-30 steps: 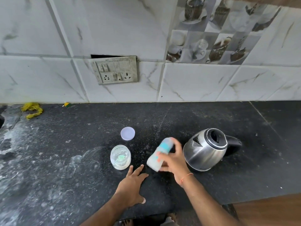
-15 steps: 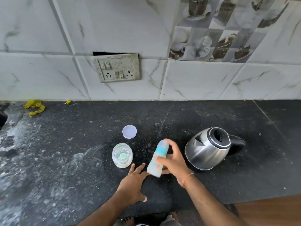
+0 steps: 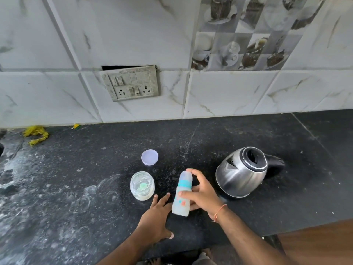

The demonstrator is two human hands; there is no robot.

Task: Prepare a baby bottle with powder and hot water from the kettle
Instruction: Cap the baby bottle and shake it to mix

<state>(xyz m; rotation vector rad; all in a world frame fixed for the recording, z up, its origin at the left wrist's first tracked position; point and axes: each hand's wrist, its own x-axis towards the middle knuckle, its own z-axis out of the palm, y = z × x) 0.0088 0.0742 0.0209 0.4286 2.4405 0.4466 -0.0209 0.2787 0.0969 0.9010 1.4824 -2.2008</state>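
A baby bottle (image 3: 183,194) with a teal ring and a cap stands nearly upright on the black counter (image 3: 191,134), filled with pale liquid. My right hand (image 3: 202,194) grips its side, the index finger on the cap. My left hand (image 3: 156,220) rests flat on the counter just left of the bottle's base, fingers spread, holding nothing. An open glass jar (image 3: 142,185) with white powder and a green scoop inside stands to the left of the bottle. Its lilac lid (image 3: 150,157) lies behind it. A steel kettle (image 3: 242,173) with a black handle stands to the right, lid open.
A switch and socket panel (image 3: 131,83) hangs on the tiled wall. A yellow scrap (image 3: 36,135) lies at the far left by the wall. White powder smears cover the counter's left part. The counter's front edge runs just below my wrists.
My right hand has brought the bottle from a leftward tilt to nearly upright and set it lower, onto the counter. My left hand has stayed flat beside it.
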